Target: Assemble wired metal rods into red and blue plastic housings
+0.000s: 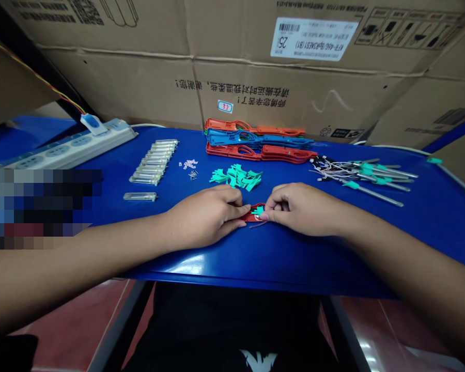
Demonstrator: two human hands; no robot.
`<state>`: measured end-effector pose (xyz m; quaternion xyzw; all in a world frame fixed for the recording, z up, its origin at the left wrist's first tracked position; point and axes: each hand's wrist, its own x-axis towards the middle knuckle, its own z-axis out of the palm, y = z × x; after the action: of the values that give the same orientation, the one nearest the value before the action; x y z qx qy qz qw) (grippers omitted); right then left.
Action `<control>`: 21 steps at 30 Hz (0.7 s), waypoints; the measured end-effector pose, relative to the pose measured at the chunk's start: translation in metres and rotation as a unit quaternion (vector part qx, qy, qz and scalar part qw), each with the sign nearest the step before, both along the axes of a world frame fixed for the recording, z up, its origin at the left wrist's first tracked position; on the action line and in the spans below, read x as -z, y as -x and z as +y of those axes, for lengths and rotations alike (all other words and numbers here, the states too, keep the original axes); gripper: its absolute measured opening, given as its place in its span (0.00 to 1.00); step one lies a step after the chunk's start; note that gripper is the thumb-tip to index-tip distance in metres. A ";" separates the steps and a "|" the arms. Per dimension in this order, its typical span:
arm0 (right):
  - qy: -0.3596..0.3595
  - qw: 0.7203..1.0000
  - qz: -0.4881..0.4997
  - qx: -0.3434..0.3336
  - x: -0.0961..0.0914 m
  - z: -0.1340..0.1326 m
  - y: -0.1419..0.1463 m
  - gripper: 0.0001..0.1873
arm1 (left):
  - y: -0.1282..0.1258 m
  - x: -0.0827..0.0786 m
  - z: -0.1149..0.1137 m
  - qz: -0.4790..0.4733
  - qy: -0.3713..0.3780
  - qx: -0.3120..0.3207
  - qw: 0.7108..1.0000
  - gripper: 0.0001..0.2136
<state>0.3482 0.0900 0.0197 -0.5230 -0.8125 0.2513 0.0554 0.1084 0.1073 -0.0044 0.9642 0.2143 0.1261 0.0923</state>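
Observation:
My left hand and my right hand meet at the middle of the blue tabletop, their fingertips on a small red plastic part. A teal plastic piece sits on that part, and thin red wires trail below it. The right fingers pinch the part closely, and the left fingertips press its left end. Much of it is hidden by my fingers. Just beyond my hands lies a heap of teal plastic pieces. Tiny white bits lie left of the heap.
Orange, blue and red plastic handles lie stacked at the back. Metal rods with teal fittings and wires lie to the right. Clear tubes and a power strip are at left. Cardboard boxes wall the far edge.

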 end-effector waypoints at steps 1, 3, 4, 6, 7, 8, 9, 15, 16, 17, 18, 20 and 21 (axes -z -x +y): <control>0.007 1.000 -0.011 0.002 0.000 0.001 0.002 0.09 | 0.000 0.000 0.000 -0.003 0.007 -0.001 1.000 0.14; 0.009 1.000 -0.019 0.004 0.000 0.001 0.005 0.08 | 0.000 -0.001 0.001 -0.013 0.028 -0.009 0.999 0.13; 0.004 1.000 -0.017 0.007 0.000 0.000 0.007 0.07 | -0.001 -0.001 0.001 -0.019 0.041 -0.014 0.999 0.13; -0.007 1.000 -0.010 0.013 0.002 -0.002 0.009 0.06 | -0.002 -0.003 0.000 -0.029 0.064 -0.024 0.997 0.13; -0.012 1.000 -0.007 0.015 0.002 -0.003 0.010 0.07 | -0.003 -0.004 0.000 -0.033 0.073 -0.029 0.996 0.13; -0.015 1.000 -0.006 0.016 0.003 -0.003 0.011 0.07 | -0.004 -0.005 -0.001 -0.037 0.080 -0.032 0.996 0.13; -0.016 1.000 -0.005 0.016 0.003 -0.004 0.012 0.08 | -0.004 -0.005 -0.001 -0.040 0.084 -0.034 0.995 0.13; -0.029 1.000 -0.008 0.007 0.003 -0.004 0.013 0.09 | -0.006 -0.006 -0.001 -0.046 0.101 -0.032 0.993 0.13; -0.035 0.999 -0.008 0.007 0.004 -0.004 0.013 0.10 | -0.006 -0.005 0.000 -0.045 0.101 -0.032 0.993 0.13; -0.042 0.999 -0.005 0.007 0.004 -0.004 0.012 0.10 | -0.006 -0.005 0.001 -0.045 0.100 -0.032 0.993 0.13; -0.049 0.999 -0.001 0.006 0.005 -0.005 0.012 0.10 | -0.006 -0.005 0.001 -0.044 0.099 -0.030 0.994 0.12; -0.063 0.998 0.010 -0.008 0.005 -0.006 0.010 0.10 | -0.006 -0.005 0.002 -0.040 0.095 -0.028 0.994 0.12; -0.070 0.997 0.014 -0.019 0.005 -0.006 0.009 0.10 | -0.006 -0.005 0.002 -0.039 0.091 -0.027 0.995 0.12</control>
<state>0.3392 0.0840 0.0149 -0.4986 -0.8373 0.2018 0.0983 0.1143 0.1092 0.0001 0.9399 0.2473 0.1456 0.1847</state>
